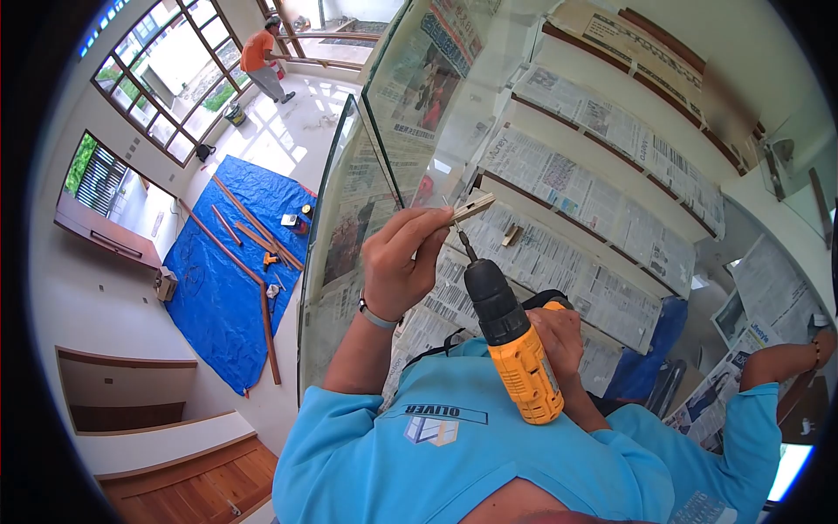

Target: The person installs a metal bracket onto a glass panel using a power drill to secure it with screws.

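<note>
My left hand [406, 262] pinches a short, narrow strip of wood [474, 206] near one end, holding it up in front of the newspaper-covered stairs. A yellow and black cordless drill [515, 349] points up toward it, with my right hand [559, 336] wrapped round the grip. The thin drill bit [463, 236] meets the strip close to my left fingertips, and a fine tip appears to show on the far side. A small wooden piece [512, 234] lies on a newspaper-covered step beyond the drill.
Newspaper covers the stair treads [567, 175]. A glass panel [380, 148] stands along the left. Below, a blue tarp [205, 288] holds long wooden rails and tools. A person in orange [262, 57] works by the windows. Close on my right is a co-worker's blue sleeve [742, 428].
</note>
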Available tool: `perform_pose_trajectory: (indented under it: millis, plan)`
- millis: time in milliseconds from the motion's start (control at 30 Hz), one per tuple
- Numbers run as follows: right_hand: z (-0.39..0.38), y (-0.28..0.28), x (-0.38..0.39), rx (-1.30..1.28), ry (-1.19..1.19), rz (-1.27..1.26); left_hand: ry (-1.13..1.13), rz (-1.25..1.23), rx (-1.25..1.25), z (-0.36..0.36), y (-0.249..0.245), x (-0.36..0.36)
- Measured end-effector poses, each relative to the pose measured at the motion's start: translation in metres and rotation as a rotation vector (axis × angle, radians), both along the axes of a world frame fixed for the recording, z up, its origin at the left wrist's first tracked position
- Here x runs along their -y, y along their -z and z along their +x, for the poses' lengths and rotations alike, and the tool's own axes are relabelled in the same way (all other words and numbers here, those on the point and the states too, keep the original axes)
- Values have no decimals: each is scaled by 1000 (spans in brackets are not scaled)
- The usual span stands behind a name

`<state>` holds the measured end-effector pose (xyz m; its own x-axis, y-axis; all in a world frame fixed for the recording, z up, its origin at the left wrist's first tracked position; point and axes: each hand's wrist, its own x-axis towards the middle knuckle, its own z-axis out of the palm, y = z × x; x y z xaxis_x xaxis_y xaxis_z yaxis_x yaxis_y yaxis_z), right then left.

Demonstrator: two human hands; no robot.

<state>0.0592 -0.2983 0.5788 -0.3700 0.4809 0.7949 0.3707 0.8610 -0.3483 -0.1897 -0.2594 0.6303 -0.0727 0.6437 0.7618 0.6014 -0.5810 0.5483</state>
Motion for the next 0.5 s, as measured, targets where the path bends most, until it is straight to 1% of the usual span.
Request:
perform_pose_trajectory:
  millis: [133, 200, 233, 267, 300, 333, 367, 400, 433, 467, 500]
  plan:
    - [2, 4, -1, 4, 8, -2, -2, -15, -10, 1, 2, -1]
    - [3, 10, -4, 7, 63, 4, -30, -71, -18, 3, 1, -1]
    - [4, 18, -9, -3, 14, -21, -25, -108, -26, 4, 1, -4]
    - [10, 19, -10, -11, -1, -37, -48, -127, 1, 6, 11, -10]
    - [12, 11, -8, -26, 55, -5, -45, -139, 23, 8, 21, -18]
    - [15, 15, -9, -55, 69, -52, -32, -198, 82, 16, 25, -26]
    - [23, 21, -7, 9, 140, -23, -23, -211, 67, 18, 37, -39]
    - [27, 20, -4, 10, 193, -47, -6, -255, 134, 19, 52, -54]
    - [32, 18, 3, -2, 261, -74, 62, -381, 258, 26, 60, -64]
    - [39, 26, 9, -9, 328, -92, 123, -433, 307, 35, 66, -75]
    - [11, 24, 18, 22, 362, -100, 183, -491, 417, 6, 70, -77]
